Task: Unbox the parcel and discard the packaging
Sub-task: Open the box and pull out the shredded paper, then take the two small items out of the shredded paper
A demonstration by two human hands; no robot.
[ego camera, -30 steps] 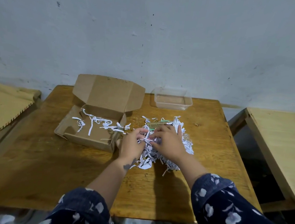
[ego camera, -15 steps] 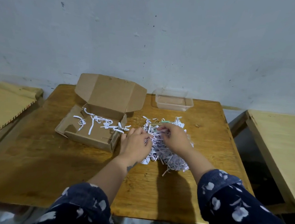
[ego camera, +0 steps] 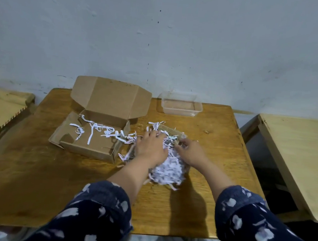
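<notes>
Wooden tabletop (ego camera: 35,186): open cardboard box (ego camera: 94,132) lies toward the rear left, lid flap raised toward the wall, a few white paper strips (ego camera: 104,132) scattered inside and over its right wall. Heap of shredded paper (ego camera: 167,168) sits just right of the box, at mid-table. Left hand (ego camera: 150,148) rests palm-down on the heap, fingers spread. Right hand (ego camera: 189,153) presses its right flank; finger state cannot be told. A tan flat item (ego camera: 169,130) shows at the heap's rear edge, partly buried. Clear plastic container (ego camera: 180,106) stands at the rear edge, well apart from both hands.
</notes>
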